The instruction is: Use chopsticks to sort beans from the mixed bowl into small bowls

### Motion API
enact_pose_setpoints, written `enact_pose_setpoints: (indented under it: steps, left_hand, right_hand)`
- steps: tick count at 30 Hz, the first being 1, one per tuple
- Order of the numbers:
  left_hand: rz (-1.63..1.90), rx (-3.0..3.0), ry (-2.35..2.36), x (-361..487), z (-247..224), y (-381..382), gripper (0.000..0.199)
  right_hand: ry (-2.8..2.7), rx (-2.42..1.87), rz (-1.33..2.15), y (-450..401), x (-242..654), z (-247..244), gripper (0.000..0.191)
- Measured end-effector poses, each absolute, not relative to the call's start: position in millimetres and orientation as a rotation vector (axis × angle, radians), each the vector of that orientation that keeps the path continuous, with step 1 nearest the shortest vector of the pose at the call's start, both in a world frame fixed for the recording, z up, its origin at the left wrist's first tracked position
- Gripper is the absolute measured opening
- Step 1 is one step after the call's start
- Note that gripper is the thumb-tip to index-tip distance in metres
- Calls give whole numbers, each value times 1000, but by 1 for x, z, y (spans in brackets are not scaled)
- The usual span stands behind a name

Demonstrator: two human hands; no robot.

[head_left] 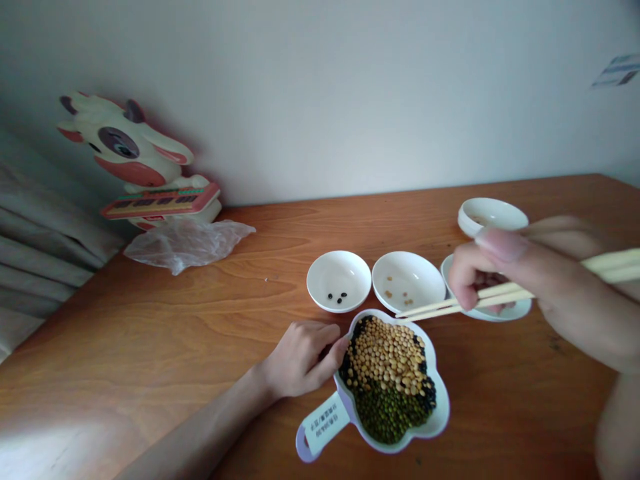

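My right hand [540, 280] is closed around a pair of light wooden chopsticks [440, 309], whose tips are near the upper rim of a white, flower-shaped dish [441, 400]. No bean shows between the tips. Soybeans [393, 350], mung beans [390, 412] and black beans [429, 393] fill much of this dish, which has a labelled handle [327, 421]. At its left rim, my left hand [305, 357] grips the edge between thumb and fingers. Just behind stand a white bowl [339, 273] with several black beans and another bowl [407, 273] with several soybeans.
A third bowl [515, 311] is partly hidden behind my right hand. Farther back at right stands another white bowl [495, 212] with something pale inside. At left, a cow-shaped toy keyboard [150, 167] leans by the wall, with a clear plastic bag [190, 245] before it.
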State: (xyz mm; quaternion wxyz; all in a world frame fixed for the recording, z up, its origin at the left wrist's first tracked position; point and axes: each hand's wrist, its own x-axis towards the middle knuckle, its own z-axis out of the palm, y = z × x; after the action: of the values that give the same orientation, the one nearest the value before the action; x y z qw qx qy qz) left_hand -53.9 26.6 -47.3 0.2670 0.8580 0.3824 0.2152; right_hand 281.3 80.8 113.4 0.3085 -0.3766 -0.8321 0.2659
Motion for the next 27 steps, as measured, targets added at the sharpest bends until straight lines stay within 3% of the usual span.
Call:
enact_pose_setpoints:
  steps: [5, 27]
  left_hand:
    - [577, 2320, 1024, -54, -48, 27, 38]
    - [550, 2307, 1056, -52, -49, 29, 39]
  right_hand:
    - [-2425, -931, 749, 65, 249, 124, 52]
    - [-2518, -859, 857, 69, 226, 113, 60]
